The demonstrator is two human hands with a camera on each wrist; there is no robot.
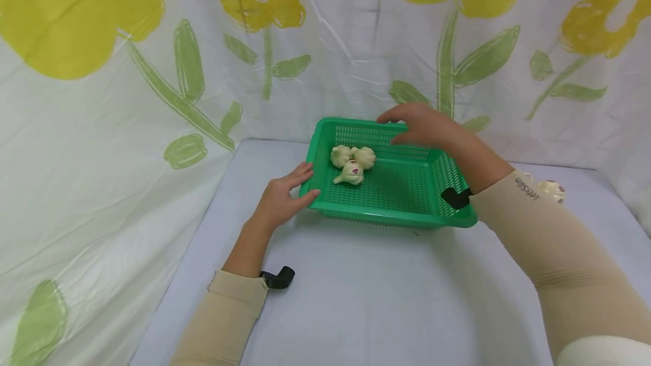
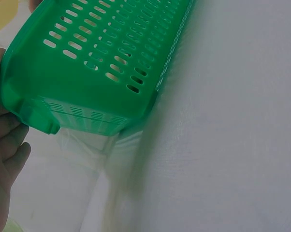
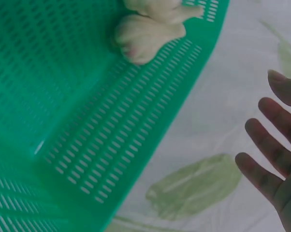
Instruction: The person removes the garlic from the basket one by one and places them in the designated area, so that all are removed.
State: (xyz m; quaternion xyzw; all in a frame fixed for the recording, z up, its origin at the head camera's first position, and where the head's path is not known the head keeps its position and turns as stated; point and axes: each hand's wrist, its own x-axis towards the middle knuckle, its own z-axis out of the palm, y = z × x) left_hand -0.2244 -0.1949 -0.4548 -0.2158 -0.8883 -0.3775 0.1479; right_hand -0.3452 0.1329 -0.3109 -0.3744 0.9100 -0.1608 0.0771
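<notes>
A green plastic basket (image 1: 386, 216) with slotted sides stands on the table. Three garlic bulbs (image 1: 352, 172) lie together in its left part, and two of them show in the right wrist view as pale garlic (image 3: 143, 38). My left hand (image 1: 278, 199) touches the basket's left rim near the front corner, thumb apart from the fairly straight fingers. Over the back rim hovers my right hand (image 1: 419, 124), its fingers spread and relaxed with nothing in them. In the right wrist view that hand appears beside the basket, apart from the rim.
More garlic (image 1: 551, 190) lies on the table right of the basket, partly hidden by the right sleeve (image 1: 564, 247). A white curtain (image 1: 351, 89) with yellow flowers hangs right behind the table. The white tabletop (image 1: 386, 292) extends in front of the basket.
</notes>
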